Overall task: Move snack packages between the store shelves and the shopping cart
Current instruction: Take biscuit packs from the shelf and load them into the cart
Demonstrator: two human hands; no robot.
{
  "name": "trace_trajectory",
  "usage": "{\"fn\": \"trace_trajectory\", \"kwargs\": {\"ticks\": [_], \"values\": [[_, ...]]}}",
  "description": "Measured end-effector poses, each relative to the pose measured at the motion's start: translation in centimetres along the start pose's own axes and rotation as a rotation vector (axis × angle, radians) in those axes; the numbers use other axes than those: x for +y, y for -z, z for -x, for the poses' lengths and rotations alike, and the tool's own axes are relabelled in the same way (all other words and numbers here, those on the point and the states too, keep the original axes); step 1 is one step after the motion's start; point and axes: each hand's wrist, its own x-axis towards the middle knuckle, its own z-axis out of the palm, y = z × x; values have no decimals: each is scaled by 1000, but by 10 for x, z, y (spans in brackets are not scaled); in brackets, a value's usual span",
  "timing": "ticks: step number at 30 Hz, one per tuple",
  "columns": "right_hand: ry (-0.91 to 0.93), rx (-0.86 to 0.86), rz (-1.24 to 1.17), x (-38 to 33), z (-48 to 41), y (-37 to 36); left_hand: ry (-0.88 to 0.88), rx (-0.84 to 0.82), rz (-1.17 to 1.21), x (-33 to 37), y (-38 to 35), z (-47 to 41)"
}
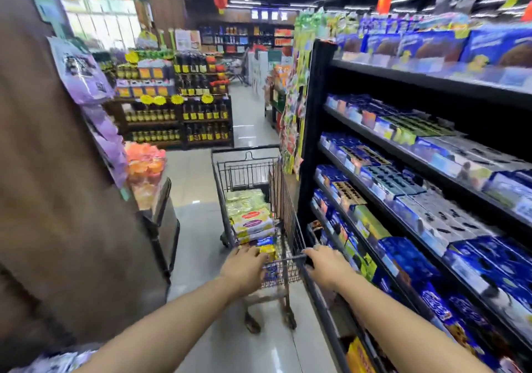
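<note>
The store shelves (312,142) are running down the right side of the aisle, stacked with blue snack packages (408,257), and the shopping cart (285,200) is standing close alongside their end upright, nose pointing down the aisle. More snack packages (252,220) are lying piled in the cart's basket, green and yellow ones on top and a blue one nearer the handle (283,260).

Both hands are grasping that handle: the left hand (243,267) is curling over its left end and the right hand (326,266) is wrapping round its right end, just beside the shelf edge. The picture is blurring, so finger detail is uncertain.

The step appears to be steering the cart along the shelves. To do it well, I would be pushing evenly with both hands, holding the cart parallel to the shelves without scraping them, minding the right knuckles against the shelf lip, and stopping where the wanted packages are within easy reach.
</note>
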Motion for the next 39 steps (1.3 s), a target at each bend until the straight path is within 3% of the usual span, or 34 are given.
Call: {"fn": "trace_trajectory", "kwargs": {"ticks": [6,14,23,28,33,39], "values": [[82,-84,-20,13,-93,-13,120,-78,23,-39,-21,-46],[147,-200,-29,5,-223,-38,144,-132,48,-100,-58,-137],[84,-336,-25,8,-354,-79,99,-241,97,-176,-120,-254],[77,-409,-43,17,-393,-108,218,-249,166,-186,-148,-284],[48,-514,-169,38,-447,-168,286,-236,166,-187,-201,-311],[-93,-655,-426,53,-501,-247,400,-482,220,-181,-282,-327]]}}
